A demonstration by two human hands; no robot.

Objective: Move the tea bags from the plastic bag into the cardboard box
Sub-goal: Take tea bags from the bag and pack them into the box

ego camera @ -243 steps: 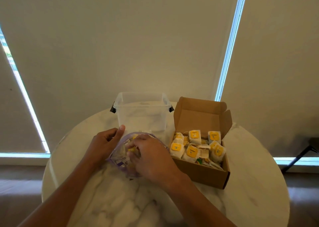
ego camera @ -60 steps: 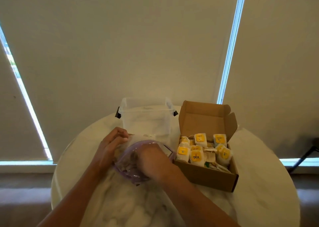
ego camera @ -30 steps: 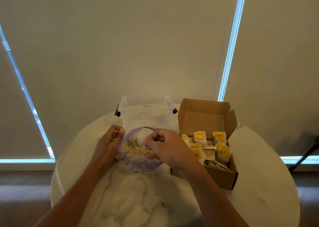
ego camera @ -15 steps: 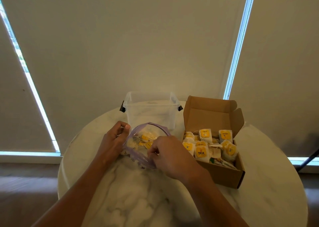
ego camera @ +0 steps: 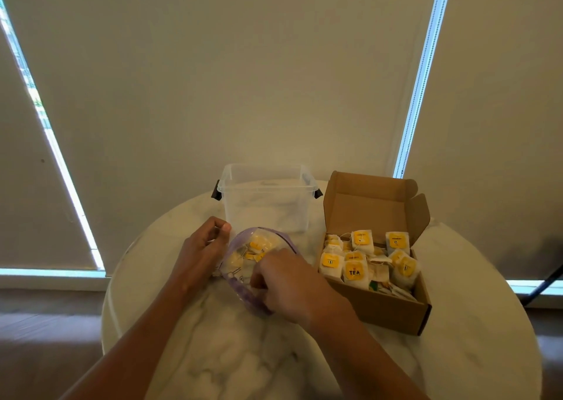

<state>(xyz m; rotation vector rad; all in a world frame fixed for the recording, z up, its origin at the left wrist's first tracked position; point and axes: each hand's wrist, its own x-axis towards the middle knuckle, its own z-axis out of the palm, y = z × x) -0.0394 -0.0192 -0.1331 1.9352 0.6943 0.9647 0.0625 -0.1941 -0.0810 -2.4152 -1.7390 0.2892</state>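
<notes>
Two hands work the plastic bag (ego camera: 236, 270). L hand (ego camera: 201, 247) pinches its far-left edge btwn thumb and curled fingers. R hand (ego camera: 289, 281) curls over the near purple zip rim and grips it, fingertips hidden. Bag mouth is held wide and faces up, w/ several yellow-tagged tea bags (ego camera: 259, 244) inside.

Just R of the bag sits the cardboard box (ego camera: 387, 311), lid flap upright at the back. It's packed w/ boxed tea bags (ego camera: 355, 270) in rough rows, one tag reading TEA. Behind the bag stands a clear plastic tub (ego camera: 265, 204), open-topped w/ black side clips, near the table's far edge.

All of it rests on a round white marble table (ego camera: 228, 354) w/ grey veins. Box sits well in from the R rim. Bare marble shows btwn the forearms, L of the L arm and R of the box.

Beyond are drawn beige blinds (ego camera: 243, 80) w/ bright daylight slits at their edges, brown floor (ego camera: 45, 338) below, and a dark slanted rod (ego camera: 545, 284) at far R.
</notes>
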